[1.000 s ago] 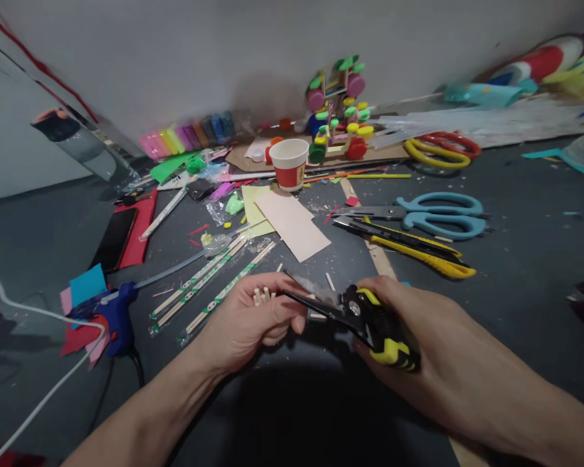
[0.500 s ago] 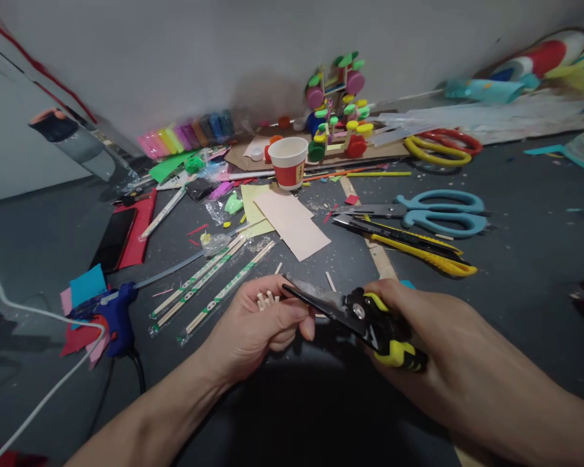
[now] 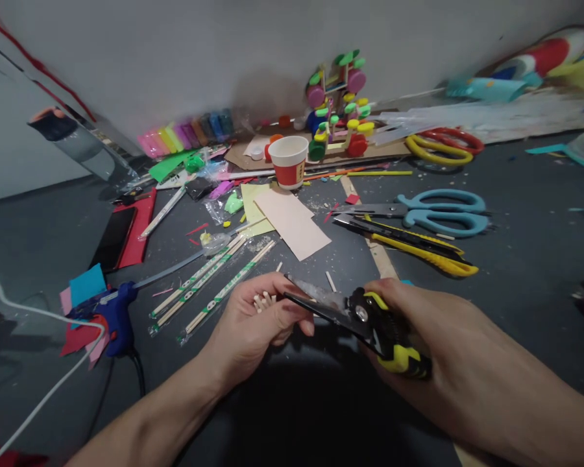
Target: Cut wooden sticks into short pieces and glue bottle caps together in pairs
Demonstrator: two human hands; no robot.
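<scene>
My left hand (image 3: 260, 321) is closed around several short pale wooden sticks (image 3: 265, 301), whose ends poke up between thumb and fingers. My right hand (image 3: 423, 324) grips a pair of black-and-yellow scissors (image 3: 361, 314) with stout blades. The blades are slightly apart, and their tips reach the thumb and forefinger of my left hand. What lies between the blades is hard to make out. Beyond my left hand lie several chopsticks in clear wrappers (image 3: 224, 295). A short cut stick (image 3: 330, 281) rests on the table just past the blades.
Blue-handled scissors (image 3: 445, 213) and a yellow utility knife (image 3: 423, 254) lie at the right. A paper cup (image 3: 289, 162) stands behind pale card (image 3: 294, 224). At the left are a blue glue gun (image 3: 120, 321), a phone (image 3: 115, 240) and a water bottle (image 3: 80, 143). Small wheeled models (image 3: 343, 126) stand at the back.
The scissors' blades have parted a little more, with the lower handle swung slightly down and right. The sticks in my left hand have shifted slightly. The things on the table stay put.
</scene>
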